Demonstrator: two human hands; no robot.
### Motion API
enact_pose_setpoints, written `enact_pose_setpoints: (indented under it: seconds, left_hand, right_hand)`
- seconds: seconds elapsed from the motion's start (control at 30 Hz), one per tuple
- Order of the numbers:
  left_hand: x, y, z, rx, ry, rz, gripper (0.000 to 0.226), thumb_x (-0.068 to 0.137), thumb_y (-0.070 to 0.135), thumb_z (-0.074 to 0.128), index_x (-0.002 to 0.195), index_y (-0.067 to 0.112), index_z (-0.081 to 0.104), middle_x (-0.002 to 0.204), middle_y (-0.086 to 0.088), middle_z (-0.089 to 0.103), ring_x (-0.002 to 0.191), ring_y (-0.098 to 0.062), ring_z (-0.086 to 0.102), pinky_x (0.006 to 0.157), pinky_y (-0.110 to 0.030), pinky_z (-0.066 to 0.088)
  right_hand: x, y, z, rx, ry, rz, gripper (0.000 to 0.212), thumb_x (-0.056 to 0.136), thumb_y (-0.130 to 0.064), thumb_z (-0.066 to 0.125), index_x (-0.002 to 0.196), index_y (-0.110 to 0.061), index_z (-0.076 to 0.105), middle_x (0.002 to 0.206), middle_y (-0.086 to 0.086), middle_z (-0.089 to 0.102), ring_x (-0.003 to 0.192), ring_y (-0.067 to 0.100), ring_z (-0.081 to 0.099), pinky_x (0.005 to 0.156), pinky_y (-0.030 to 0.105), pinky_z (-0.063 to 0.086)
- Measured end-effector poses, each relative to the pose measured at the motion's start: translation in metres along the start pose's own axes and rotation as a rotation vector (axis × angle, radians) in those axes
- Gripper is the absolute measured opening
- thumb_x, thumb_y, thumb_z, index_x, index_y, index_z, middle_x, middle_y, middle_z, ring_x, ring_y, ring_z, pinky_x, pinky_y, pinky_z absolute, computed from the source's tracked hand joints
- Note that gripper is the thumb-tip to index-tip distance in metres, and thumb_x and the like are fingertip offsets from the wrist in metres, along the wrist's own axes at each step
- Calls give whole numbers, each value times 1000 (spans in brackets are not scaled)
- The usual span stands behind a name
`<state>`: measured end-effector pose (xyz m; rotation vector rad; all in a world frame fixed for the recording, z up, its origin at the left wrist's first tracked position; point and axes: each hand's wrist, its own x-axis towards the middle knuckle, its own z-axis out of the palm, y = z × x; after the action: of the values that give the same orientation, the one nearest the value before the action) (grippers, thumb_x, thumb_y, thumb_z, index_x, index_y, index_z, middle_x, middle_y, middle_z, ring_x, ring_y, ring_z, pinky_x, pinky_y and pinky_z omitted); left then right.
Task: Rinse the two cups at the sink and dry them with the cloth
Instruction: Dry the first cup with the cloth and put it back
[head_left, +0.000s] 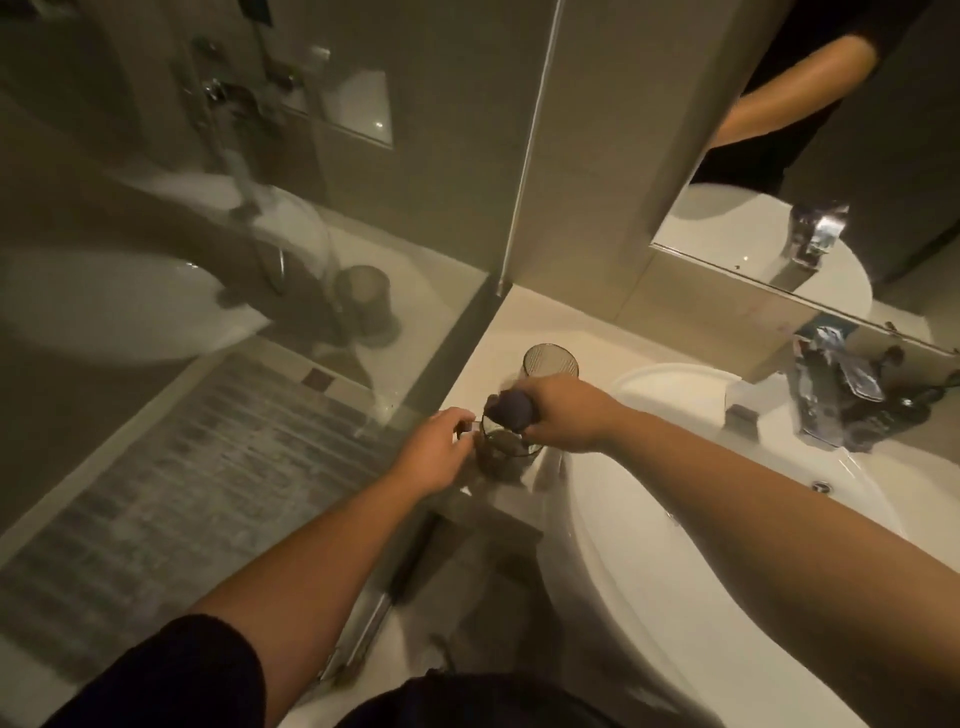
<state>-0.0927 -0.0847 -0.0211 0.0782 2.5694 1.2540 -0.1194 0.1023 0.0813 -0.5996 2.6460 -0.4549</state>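
**Both hands on near cup, left of basin**

While both arms reach forward over the counter, I see the left hand (434, 452) curled against the side of the near cup (503, 451), fingers bent around its wall, thumb side up. Right hand (563, 413) comes in from the right with the wrist turned down, fist closed around a dark cloth (511, 408) bunched at the cup's mouth. Cup is a dark see-through tumbler, upright, sitting on the counter (514, 322) just left of the sink (649, 519). Motion blur there, so I can't tell how deep the cloth goes in.

Second cup (550, 362) stands upright just behind the hands, nobody touching it, same counter strip.

Sink is a white oval basin, chrome tap (831, 395) at its far right rim. Mirror (810, 171) above shows a bare arm and black sleeve. Glass partition (234, 234) on the left, patterned mat (171, 499) on the floor beyond it. Room is dim, warm light
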Motion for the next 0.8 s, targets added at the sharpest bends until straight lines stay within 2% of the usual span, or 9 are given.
enact_pose_setpoints:
  seconds: [0.07, 0.13, 0.2, 0.33, 0.47, 0.53, 0.6, 0.7, 0.8]
  left_hand:
    - [4, -5, -1, -17, -25, 7, 18, 98, 11, 58, 112, 4, 66, 113, -13, 68, 107, -27, 62, 94, -35, 48]
    - [6, -7, -1, -11, -51, 25, 15, 98, 14, 58, 106, 5, 67, 109, -11, 69, 103, -25, 62, 89, -32, 47]
    - [6, -8, 0, -3, -76, 46, 14, 98, 13, 57, 103, 4, 66, 106, -10, 68, 99, -23, 61, 84, -30, 44]
    - [4, -9, 4, -14, -86, 69, 9, 97, 11, 56, 98, 7, 65, 92, 0, 61, 86, -18, 54, 73, -26, 37]
    - [1, -6, 5, -34, -76, 74, 11, 99, 13, 55, 94, 7, 63, 89, -1, 61, 83, -19, 54, 73, -29, 40]
    - [-2, -4, 6, -43, -77, 68, 12, 99, 14, 55, 92, 7, 62, 88, -2, 60, 82, -20, 53, 74, -32, 42]
    - [-4, -2, 7, -54, -73, 49, 13, 99, 15, 55, 90, 7, 61, 87, -4, 60, 82, -25, 54, 77, -36, 46]
    - [-12, 3, 7, -88, -29, 28, 16, 99, 18, 57, 84, 14, 54, 82, -3, 58, 77, -23, 52, 76, -42, 48]
    - [-29, 21, -2, -111, -10, 73, 18, 95, 29, 59, 82, 17, 54, 77, 0, 57, 74, -21, 52, 72, -41, 48]
  right_hand:
    - [12, 1, 15, -127, -128, -54, 34, 73, -27, 69, 105, -16, 63, 94, 5, 66, 79, 23, 56, 66, 26, 41]
    - [21, 3, 26, -153, -243, -45, 32, 72, -28, 71, 102, -18, 63, 92, 4, 67, 79, 22, 58, 66, 27, 44]
    - [29, 5, 30, -100, -347, -9, 28, 71, -30, 70, 97, -20, 66, 90, 4, 68, 81, 22, 62, 69, 30, 51]
    - [42, -1, 23, -2, -563, 56, 15, 81, -21, 63, 95, -17, 66, 89, 2, 66, 78, 18, 61, 68, 25, 49]
    - [46, -3, 27, 43, -793, 47, 12, 82, -15, 68, 94, -15, 66, 86, 3, 65, 79, 20, 62, 71, 29, 53]
    - [47, -3, 32, -69, -812, -5, 15, 79, -25, 74, 84, -22, 60, 83, -1, 65, 80, 21, 62, 71, 30, 49]
    - [47, -2, 35, -182, -768, -37, 26, 75, -31, 77, 90, -22, 57, 90, 1, 64, 83, 23, 61, 74, 29, 46]
    - [36, -1, 31, -207, -619, -81, 35, 74, -27, 76, 103, -15, 60, 98, 7, 66, 86, 26, 60, 79, 31, 48]
    - [5, -6, 17, -145, -480, -126, 32, 76, -23, 71, 105, -17, 59, 96, 8, 67, 81, 25, 59, 73, 28, 46]
